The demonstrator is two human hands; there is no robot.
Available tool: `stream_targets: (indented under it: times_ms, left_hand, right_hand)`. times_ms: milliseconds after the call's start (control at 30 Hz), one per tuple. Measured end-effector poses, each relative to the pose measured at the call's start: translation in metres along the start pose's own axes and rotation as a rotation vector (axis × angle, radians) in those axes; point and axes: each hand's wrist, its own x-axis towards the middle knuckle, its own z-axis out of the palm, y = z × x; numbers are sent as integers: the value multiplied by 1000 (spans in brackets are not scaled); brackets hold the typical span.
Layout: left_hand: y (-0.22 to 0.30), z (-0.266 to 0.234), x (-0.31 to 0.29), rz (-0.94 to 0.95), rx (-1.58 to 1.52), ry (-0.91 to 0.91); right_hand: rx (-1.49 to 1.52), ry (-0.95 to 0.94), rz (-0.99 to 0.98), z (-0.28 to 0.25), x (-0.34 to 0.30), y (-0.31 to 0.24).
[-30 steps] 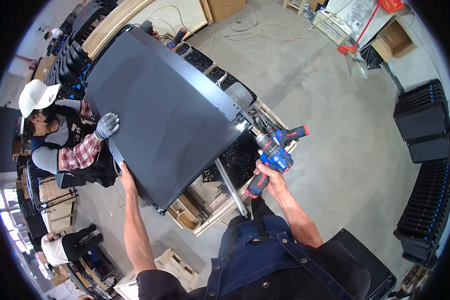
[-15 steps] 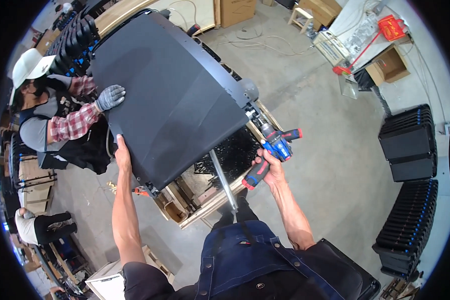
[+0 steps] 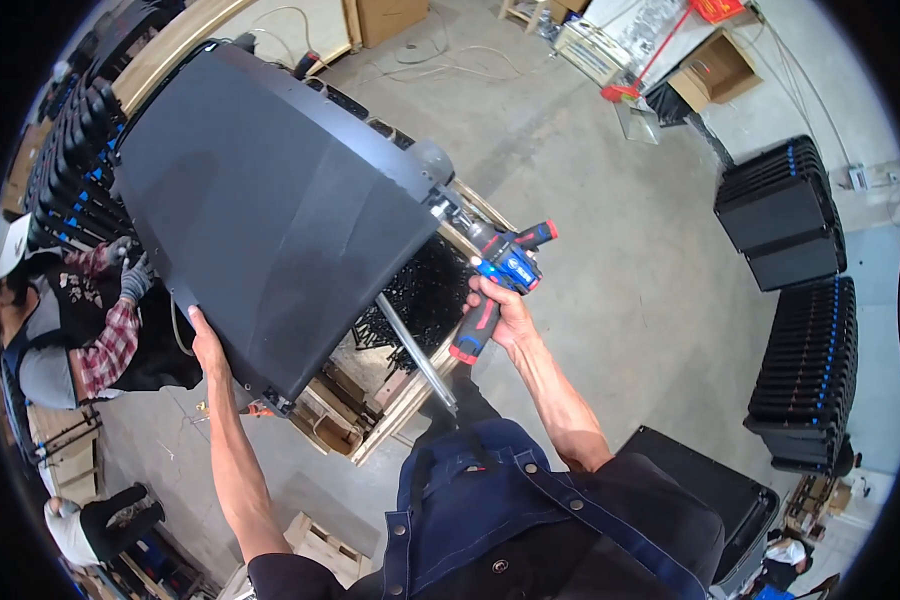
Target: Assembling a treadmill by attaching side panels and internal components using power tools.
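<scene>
A large black moulded panel (image 3: pixel 280 220) rests tilted on a wooden crate frame in front of me. My left hand (image 3: pixel 207 347) grips its near left edge, thumb on top and fingers hidden beneath. In my right hand (image 3: pixel 502 308) is a blue and black cordless drill (image 3: pixel 510 262) with red trim and a side handle. The drill's chuck end meets the hardware at the panel's right corner; the exact contact is too small to make out. A silver metal tube (image 3: pixel 417 352) sticks out from under the panel toward me.
Black rods or strips (image 3: pixel 420 300) fill the wooden crate (image 3: pixel 380 430) below. A co-worker in grey gloves (image 3: pixel 135 275) stands at the left. Stacked black panels (image 3: pixel 805 370) line the right side. A cardboard box (image 3: pixel 715 70) and a red dustpan lie farther back. Cables cross the floor.
The co-worker's gloved hand has left the panel, and both gloves are now close together beside it. My view has shifted to the right. My hands keep their places on panel and drill.
</scene>
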Motion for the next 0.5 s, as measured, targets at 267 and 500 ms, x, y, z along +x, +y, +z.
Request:
stream_targets:
  times_ms: [267, 500]
  left_hand:
    - [-2, 3, 5, 10, 10, 26]
    - [-20, -16, 24, -18, 137, 90]
  right_hand:
    - [-26, -49, 0, -5, 3, -5]
    - [-76, -173, 38, -7, 2, -5]
